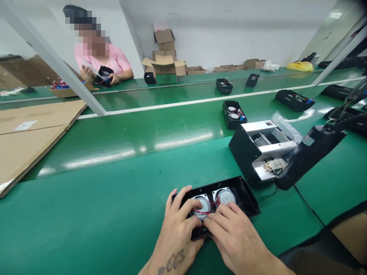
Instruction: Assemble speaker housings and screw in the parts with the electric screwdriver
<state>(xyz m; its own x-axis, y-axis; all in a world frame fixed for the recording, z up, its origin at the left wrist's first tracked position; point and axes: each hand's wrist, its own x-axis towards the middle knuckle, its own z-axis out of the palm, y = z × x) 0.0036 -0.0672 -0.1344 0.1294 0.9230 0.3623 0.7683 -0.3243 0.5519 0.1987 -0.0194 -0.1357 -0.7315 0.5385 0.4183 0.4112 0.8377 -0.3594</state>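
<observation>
A black plastic speaker housing (246,194) lies on the green bench in front of me, with two round silver speaker units (226,196) inside and red wires (200,211) across the left one. My left hand (177,225) rests on the housing's left end, fingers curled over the rim and the left speaker. My right hand (232,233) lies beside it, its fingertips pressed down near the wires at the housing's front edge. What the fingertips pinch, if anything, is hidden.
A black and silver machine (259,151) stands just behind the housing, and a hanging black power screwdriver (309,154) leans over it. More speaker housings (233,114) lie on the belt. Cardboard sheets (25,133) lie at left. A person in pink (100,61) works across the line.
</observation>
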